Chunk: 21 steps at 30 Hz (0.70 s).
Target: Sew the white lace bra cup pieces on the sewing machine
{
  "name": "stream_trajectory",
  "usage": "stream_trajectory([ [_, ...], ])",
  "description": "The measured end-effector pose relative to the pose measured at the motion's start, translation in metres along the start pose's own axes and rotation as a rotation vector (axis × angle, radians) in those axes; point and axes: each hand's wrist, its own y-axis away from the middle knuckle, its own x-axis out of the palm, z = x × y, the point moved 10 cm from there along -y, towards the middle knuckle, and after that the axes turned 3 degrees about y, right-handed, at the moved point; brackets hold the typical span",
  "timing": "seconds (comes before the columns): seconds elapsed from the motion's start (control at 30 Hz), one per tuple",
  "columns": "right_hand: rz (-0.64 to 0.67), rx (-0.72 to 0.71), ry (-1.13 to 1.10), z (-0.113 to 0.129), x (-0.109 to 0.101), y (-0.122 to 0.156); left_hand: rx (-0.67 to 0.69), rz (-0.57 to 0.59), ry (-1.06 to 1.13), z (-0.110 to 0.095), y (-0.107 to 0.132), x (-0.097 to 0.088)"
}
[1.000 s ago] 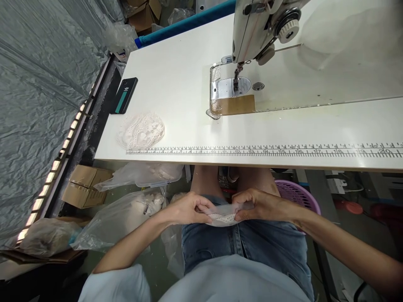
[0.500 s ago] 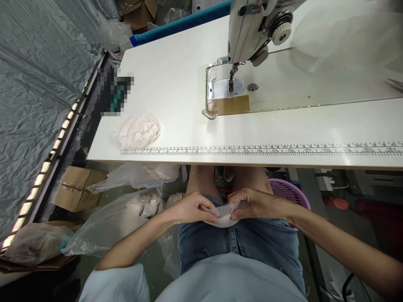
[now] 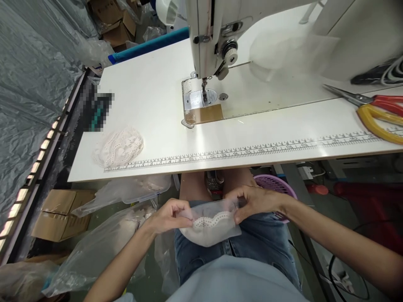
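Over my lap, a sheer white piece of fabric with a scalloped lace trim across it is stretched between both hands. My left hand pinches its left end between thumb and fingers. At the right end, my right hand grips the fabric, its fingertips partly behind the see-through cloth. Beyond the hands, a bundle of white lace lies on the left of the sewing table. The sewing machine's presser foot stands above the needle plate, apart from both hands.
Red-and-yellow scissors lie at the table's right. A printed ruler runs along the front edge. Below are a purple basket, a cardboard box and plastic bags. Sheer fabric rests behind the machine bed.
My hands have moved apart, and the bunched fabric is now spread out, showing the lace trim. The view has turned right, bringing the scissors into sight.
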Motion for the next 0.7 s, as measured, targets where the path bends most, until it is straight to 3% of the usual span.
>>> stream_trajectory([
  [0.23, -0.09, -0.151, -0.209, -0.018, 0.001, 0.005, -0.016, -0.128, 0.158, 0.019, 0.01, -0.018],
  [0.47, -0.14, -0.148, -0.276, -0.016, 0.014, -0.004, -0.01, -0.165, 0.165, 0.022, 0.015, -0.024],
  [0.7, -0.288, -0.067, -0.261, -0.032, 0.006, -0.011, -0.025, -0.169, 0.074, 0.019, 0.019, -0.025],
])
